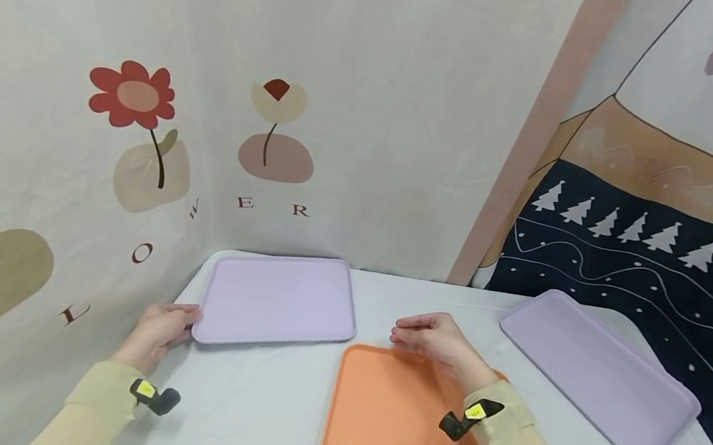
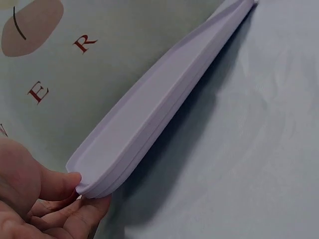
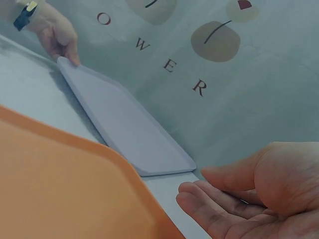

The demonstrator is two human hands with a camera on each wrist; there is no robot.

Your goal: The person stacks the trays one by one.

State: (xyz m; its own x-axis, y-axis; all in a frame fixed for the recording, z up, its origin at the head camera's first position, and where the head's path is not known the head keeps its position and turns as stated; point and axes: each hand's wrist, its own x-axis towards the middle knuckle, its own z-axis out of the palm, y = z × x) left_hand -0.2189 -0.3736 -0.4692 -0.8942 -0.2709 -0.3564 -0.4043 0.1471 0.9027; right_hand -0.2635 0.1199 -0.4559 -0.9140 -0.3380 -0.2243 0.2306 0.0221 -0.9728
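At the left of the head view a lilac rectangular tray lies near the back wall. My left hand pinches its near left corner, thumb on top and fingers below. In the left wrist view that tray has layered edges along its side, and a shadow falls beneath the held end. My right hand is over the far edge of an orange tray and holds nothing. Its fingers are loosely bent in the right wrist view, apart from the lilac tray's far end.
Another lilac tray lies slanted at the right, with a pale rounded edge showing behind it. A white cloth covers the table. Printed cloth hangings rise directly behind and along the left side.
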